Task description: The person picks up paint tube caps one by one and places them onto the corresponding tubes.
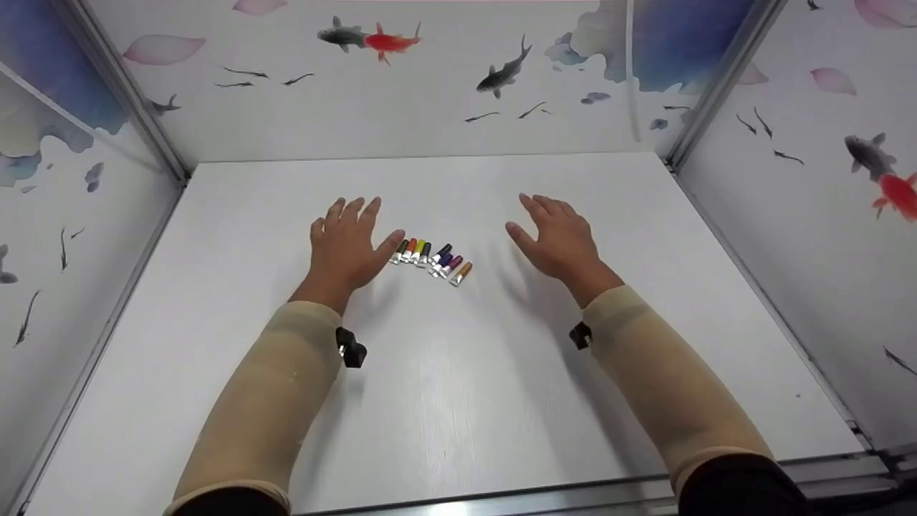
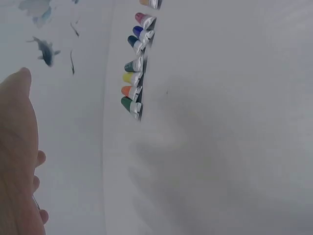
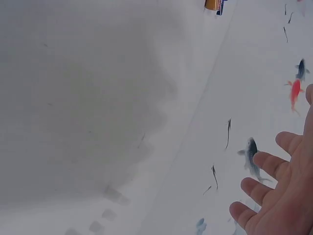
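Observation:
Several small paint tubes with coloured caps and silvery ends lie in a loose bent row on the white table. The ochre tube (image 1: 462,274) is at the row's right end, beside a magenta tube (image 1: 454,265). A yellow tube (image 2: 131,78), an orange tube (image 2: 130,92) and a green tube (image 2: 130,105) lie towards the other end. My left hand (image 1: 344,251) is raised just left of the row, fingers spread and holding nothing; its thumb overlaps the green end in the head view. To the right, apart from the tubes, my right hand (image 1: 562,240) is also raised with extended fingers and nothing held.
The white table (image 1: 430,401) has a metal rail (image 1: 501,494) along its front edge. Printed panels enclose it: a back wall (image 1: 401,107) with fish and petals, a left wall (image 1: 43,215) and a right wall (image 1: 809,215). Hand shadows fall on the tabletop.

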`<state>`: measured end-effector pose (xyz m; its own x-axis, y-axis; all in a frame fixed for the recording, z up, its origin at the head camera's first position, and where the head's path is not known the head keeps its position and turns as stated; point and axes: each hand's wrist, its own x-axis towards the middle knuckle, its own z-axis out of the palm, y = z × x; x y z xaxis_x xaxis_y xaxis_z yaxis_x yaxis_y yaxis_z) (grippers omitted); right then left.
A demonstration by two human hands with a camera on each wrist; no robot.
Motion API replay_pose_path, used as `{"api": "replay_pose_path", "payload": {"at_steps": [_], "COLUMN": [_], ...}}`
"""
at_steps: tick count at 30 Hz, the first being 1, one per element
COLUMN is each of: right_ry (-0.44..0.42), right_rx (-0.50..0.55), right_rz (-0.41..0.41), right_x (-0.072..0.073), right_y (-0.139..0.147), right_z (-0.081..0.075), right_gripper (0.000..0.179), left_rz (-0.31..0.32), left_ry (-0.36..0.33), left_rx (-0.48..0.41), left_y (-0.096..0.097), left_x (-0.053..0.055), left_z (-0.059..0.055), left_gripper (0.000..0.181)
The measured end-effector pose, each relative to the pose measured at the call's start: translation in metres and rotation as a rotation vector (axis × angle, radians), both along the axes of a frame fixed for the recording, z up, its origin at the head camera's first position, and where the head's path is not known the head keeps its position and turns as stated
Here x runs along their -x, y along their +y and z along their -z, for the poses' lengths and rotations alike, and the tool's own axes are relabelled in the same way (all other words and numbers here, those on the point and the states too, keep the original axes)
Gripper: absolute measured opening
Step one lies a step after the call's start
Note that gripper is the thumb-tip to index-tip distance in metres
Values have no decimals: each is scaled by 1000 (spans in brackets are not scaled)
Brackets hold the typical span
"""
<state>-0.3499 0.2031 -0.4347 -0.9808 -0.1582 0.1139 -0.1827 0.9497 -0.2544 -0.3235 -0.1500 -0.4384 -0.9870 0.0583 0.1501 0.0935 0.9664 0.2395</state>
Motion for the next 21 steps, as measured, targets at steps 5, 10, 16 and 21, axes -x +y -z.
{"api": "replay_pose_path", "payload": {"at_steps": [5, 10, 16, 21], "right_ry": [7, 28, 42, 48], "right_rx": [24, 74, 121, 160], "right_rz": [-4, 4, -1, 13], "right_x": [-10, -19, -30, -38], "right_y": [1, 2, 6, 10], "right_z": [4, -1, -8, -7], "right_gripper": [78, 75, 72, 68], "left_rz": [13, 20, 67, 74], "left_ry": [19, 33, 14, -3], "left_rx": [-22, -77, -131, -151], "left_y": [7, 15, 31, 45], "left_x": [-3, -12, -21, -22], "left_z": [3, 4, -2, 0], "left_gripper": [87, 85, 79, 77]}}
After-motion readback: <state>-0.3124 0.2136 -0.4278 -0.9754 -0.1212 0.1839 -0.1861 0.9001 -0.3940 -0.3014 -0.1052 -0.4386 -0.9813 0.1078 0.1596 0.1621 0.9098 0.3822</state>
